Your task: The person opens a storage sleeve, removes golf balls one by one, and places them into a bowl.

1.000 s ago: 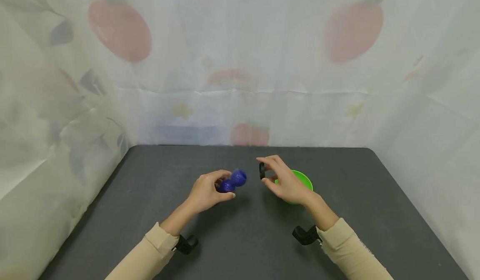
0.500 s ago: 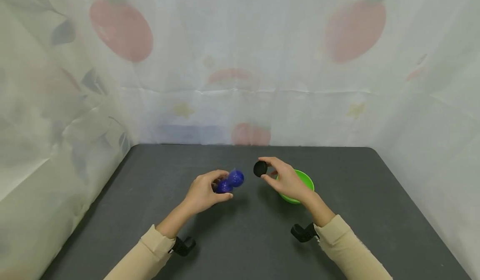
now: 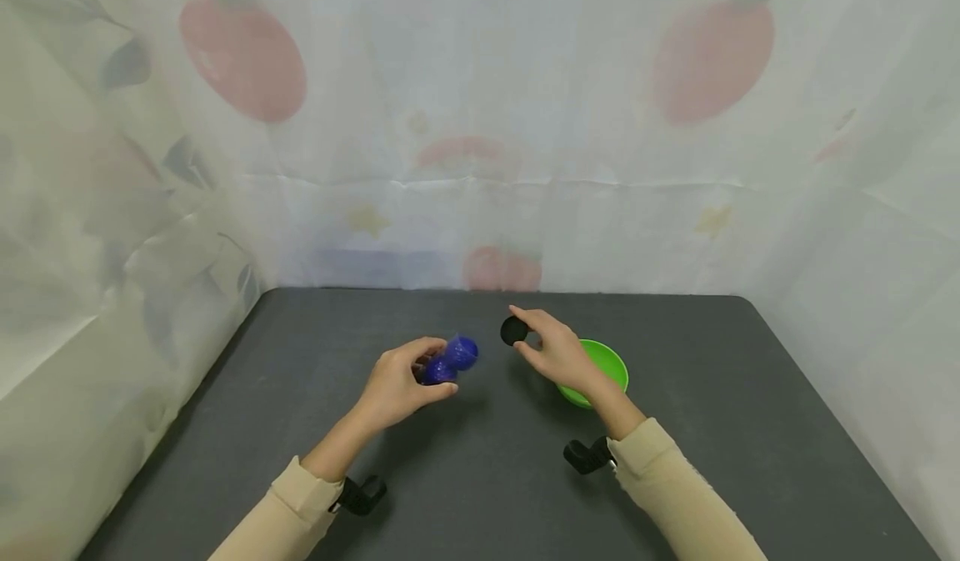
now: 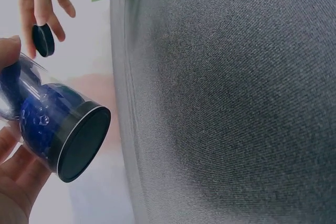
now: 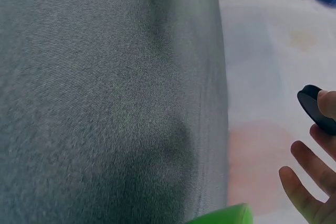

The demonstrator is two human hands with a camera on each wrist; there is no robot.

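Dark grey fabric covers the table (image 3: 675, 478), which fills the lower half of the head view, walled on three sides by a pale curtain (image 3: 480, 127) printed with faded red fruit. At about four o'clock from the table's middle sits a bright green bowl (image 3: 603, 367), partly behind the right wrist. The left hand (image 3: 396, 384), at roughly nine o'clock from the bowl, curls its fingers and thumb round a clear jar of blue beads (image 3: 447, 358), held tilted above the table. In the left wrist view the jar (image 4: 50, 124) shows a waisted body and a flat black end that points down and to the right. The right hand (image 3: 558, 351) is just beside it, at three o'clock from the jar, and pinches a small round black lid (image 3: 513, 330) between thumb and forefinger, the other fingers spread loosely. Lid and jar are near each other but apart. A black strap mount (image 3: 585, 456) shows at each beige sleeve cuff.
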